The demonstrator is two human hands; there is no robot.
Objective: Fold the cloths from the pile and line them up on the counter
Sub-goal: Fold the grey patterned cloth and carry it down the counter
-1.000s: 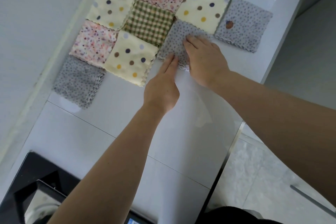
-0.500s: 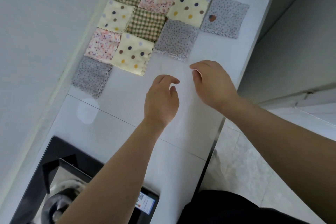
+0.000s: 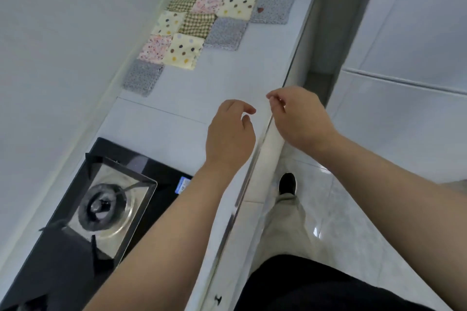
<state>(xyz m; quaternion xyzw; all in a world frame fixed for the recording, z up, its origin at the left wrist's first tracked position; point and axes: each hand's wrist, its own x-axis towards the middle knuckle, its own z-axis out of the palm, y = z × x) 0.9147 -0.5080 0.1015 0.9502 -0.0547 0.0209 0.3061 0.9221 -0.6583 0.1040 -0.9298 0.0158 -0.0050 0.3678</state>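
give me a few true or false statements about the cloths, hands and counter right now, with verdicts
1. Both hands are empty. True: the left hand and right hand hold nothing.
2. The right hand presses on a grey cloth. False: it hovers near the counter edge, clear of the cloths.
3. Three grey cloths lie on the counter. True: near, middle, far.
4. The stove burner has a pot on it. False: it is bare.
5. A polka-dot cloth lies beside a checked cloth. True.
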